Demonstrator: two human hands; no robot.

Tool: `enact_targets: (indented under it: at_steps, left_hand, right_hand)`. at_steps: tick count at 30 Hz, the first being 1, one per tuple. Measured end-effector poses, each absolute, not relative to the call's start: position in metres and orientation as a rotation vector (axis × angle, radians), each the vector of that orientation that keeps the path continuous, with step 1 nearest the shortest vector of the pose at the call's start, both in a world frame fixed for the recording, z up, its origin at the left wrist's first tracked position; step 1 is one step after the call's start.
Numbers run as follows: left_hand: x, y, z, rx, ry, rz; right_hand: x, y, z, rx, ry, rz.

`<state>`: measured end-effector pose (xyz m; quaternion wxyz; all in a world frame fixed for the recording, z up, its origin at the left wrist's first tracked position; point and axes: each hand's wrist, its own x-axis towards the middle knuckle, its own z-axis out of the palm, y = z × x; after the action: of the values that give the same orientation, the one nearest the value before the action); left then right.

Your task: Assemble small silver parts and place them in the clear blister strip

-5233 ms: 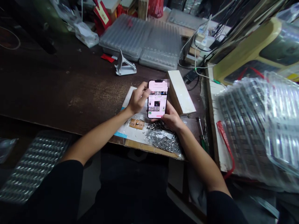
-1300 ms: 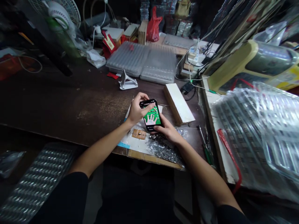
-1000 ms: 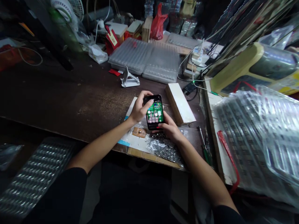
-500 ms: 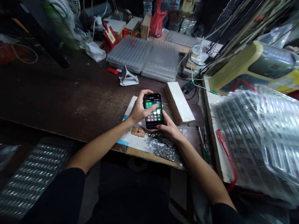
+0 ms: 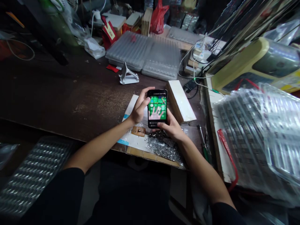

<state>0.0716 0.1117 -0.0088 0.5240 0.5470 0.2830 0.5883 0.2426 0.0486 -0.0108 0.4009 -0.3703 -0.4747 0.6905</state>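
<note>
A black smartphone (image 5: 157,109) is held upright between my two hands above the work board, its lit screen showing a hand on green. My left hand (image 5: 140,107) grips its left side, the thumb at the edge of the screen. Around the lower right edge is my right hand (image 5: 172,126), with the thumb over the bottom of the phone. Below the phone lie a small brown wooden block (image 5: 138,131) and a clear bag of small metal parts (image 5: 165,147), on a white board (image 5: 134,143) with blue tape.
A long white-topped block (image 5: 181,100) lies right of the phone. Behind stand a white phone stand (image 5: 128,76) and clear plastic trays (image 5: 160,59). Screwdrivers (image 5: 203,143) lie along the right edge, beside stacked clear trays (image 5: 246,122).
My left thumb has moved off the middle of the screen to its left edge. The phone has shifted slightly right and up, and its screen shows a different picture.
</note>
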Motion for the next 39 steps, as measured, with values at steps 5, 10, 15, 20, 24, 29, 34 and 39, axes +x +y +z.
enact_targets:
  at_steps: [5,10,15,20,24,29,34,39]
  left_hand:
    - [0.085,0.107,-0.018,1.114,0.593,1.244]
    - [0.093,0.093,-0.018,0.915,0.538,0.99]
    - [0.095,0.091,-0.019,0.773,0.441,0.879]
    - [0.096,0.087,-0.013,0.71,0.501,0.886]
    - [0.094,0.085,-0.007,0.672,0.573,0.873]
    - [0.093,0.09,-0.001,0.58,0.659,0.853]
    - [0.092,0.093,0.0,0.592,0.682,0.865]
    - [0.091,0.093,0.0,0.626,0.695,0.876]
  right_hand:
    - [0.242,0.045,-0.004,-0.903,-1.147,1.735]
    - [0.238,0.041,-0.002,-0.887,-1.071,1.811]
    - [0.24,0.04,-0.002,-0.917,-0.996,1.856]
    - [0.244,0.041,-0.002,-0.879,-0.937,1.947]
    - [0.241,0.042,-0.006,-0.77,-0.922,1.981]
    - [0.239,0.043,-0.006,-0.708,-0.873,2.019]
    - [0.239,0.044,-0.008,-0.674,-0.841,2.02]
    - [0.237,0.045,-0.011,-0.66,-0.825,2.011]
